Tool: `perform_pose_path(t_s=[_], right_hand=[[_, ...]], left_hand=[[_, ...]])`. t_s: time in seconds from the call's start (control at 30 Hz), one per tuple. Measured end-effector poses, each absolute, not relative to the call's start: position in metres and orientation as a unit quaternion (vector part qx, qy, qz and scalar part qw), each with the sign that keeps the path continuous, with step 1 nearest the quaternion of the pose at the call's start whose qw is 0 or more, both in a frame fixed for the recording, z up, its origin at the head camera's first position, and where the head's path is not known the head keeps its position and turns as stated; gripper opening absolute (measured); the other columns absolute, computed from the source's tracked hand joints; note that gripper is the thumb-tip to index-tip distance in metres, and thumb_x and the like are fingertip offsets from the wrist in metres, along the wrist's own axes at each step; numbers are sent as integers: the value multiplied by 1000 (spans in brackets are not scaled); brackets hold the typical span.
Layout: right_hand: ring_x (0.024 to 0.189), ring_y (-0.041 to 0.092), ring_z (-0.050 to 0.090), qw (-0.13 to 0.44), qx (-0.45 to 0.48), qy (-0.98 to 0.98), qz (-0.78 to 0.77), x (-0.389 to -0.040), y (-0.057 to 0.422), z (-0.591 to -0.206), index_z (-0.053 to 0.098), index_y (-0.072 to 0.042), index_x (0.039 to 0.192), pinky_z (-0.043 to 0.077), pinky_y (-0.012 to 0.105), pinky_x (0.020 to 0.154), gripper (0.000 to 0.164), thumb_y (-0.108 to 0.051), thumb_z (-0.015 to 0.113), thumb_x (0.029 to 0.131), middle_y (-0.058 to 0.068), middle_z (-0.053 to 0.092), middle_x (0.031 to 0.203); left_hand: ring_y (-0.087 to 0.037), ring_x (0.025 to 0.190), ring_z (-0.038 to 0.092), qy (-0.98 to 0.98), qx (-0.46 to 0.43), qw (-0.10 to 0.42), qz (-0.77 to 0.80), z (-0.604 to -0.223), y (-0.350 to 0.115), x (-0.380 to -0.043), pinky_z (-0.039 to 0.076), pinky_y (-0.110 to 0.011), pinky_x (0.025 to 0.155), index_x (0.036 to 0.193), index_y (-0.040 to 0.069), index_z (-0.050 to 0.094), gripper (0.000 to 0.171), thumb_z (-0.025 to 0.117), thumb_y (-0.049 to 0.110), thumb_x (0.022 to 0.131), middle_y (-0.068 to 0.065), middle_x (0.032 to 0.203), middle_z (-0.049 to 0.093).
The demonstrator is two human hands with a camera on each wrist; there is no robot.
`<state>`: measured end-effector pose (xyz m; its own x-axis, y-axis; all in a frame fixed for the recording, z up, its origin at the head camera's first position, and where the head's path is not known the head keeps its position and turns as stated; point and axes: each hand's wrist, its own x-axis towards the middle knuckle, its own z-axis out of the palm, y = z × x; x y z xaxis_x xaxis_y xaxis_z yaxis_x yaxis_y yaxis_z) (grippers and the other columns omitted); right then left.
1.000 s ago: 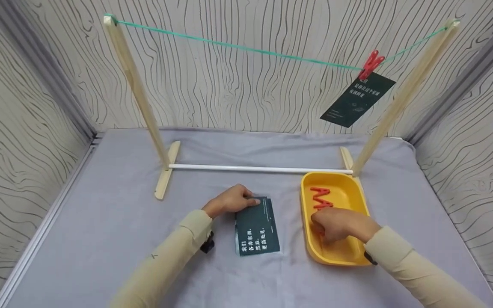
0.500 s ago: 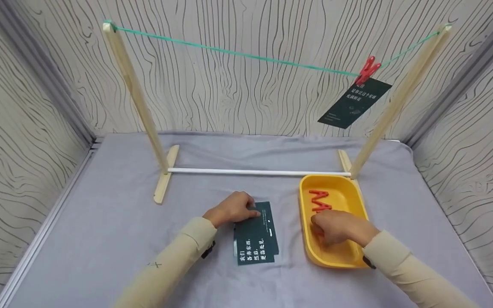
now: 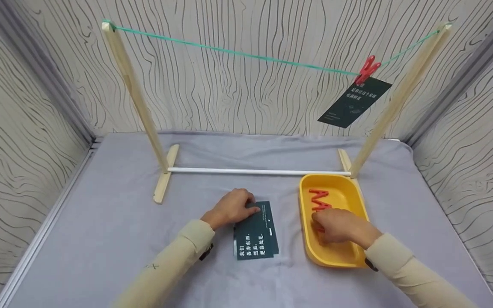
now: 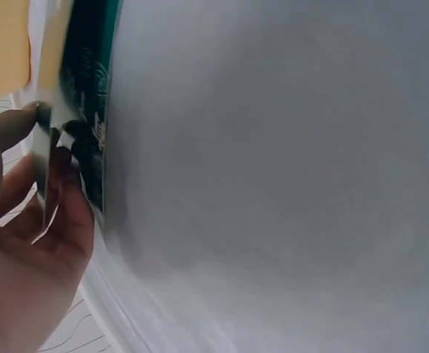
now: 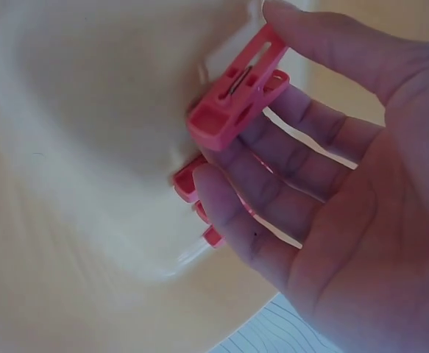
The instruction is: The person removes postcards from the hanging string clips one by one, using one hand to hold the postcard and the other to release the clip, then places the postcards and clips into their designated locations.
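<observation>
My left hand pinches the upper edge of a dark green card with white print, thumb on top. Other cards lie under it, their edges showing at its side. In the left wrist view the held card stands edge-on between thumb and fingers, apart from the green card beside it. Inside the yellow tray, my right hand holds a red clothespin between thumb and fingers. More red clothespins lie behind those fingers on the tray floor; others are at its far end.
The yellow tray stands against the right foot of a wooden frame. A green string spans its posts. A red clothespin holds a tilted card on the string. A white rod joins the feet.
The top card has shifted slightly against the cards below it under my left hand. My right hand stays in the tray with small finger movement. The head view has tilted up slightly.
</observation>
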<state>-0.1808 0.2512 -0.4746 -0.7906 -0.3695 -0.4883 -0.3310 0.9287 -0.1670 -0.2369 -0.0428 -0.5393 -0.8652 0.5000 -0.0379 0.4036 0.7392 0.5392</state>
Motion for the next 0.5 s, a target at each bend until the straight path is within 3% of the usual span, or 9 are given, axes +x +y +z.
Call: perform_pose_path(t_s=[0.2, 0.5], right_hand=[[68, 17, 49, 227, -191, 954, -34, -179, 255, -474, 61, -13, 94, 45, 33, 68, 24, -20, 79, 81, -1, 51, 72], [69, 17, 49, 220, -183, 957, -38, -178, 259, -478, 60, -14, 92, 45, 32, 68, 23, -19, 79, 81, -1, 51, 71]], left_hand=[[-11, 75, 52, 934, 231, 78, 260, -538, -41, -237, 45, -25, 69, 96, 10, 74, 26, 72, 35, 88, 0, 87, 63], [-11, 76, 52, 934, 219, 82, 269, -539, -43, -236, 46, -25, 71, 94, 11, 73, 25, 73, 34, 87, 0, 87, 61]])
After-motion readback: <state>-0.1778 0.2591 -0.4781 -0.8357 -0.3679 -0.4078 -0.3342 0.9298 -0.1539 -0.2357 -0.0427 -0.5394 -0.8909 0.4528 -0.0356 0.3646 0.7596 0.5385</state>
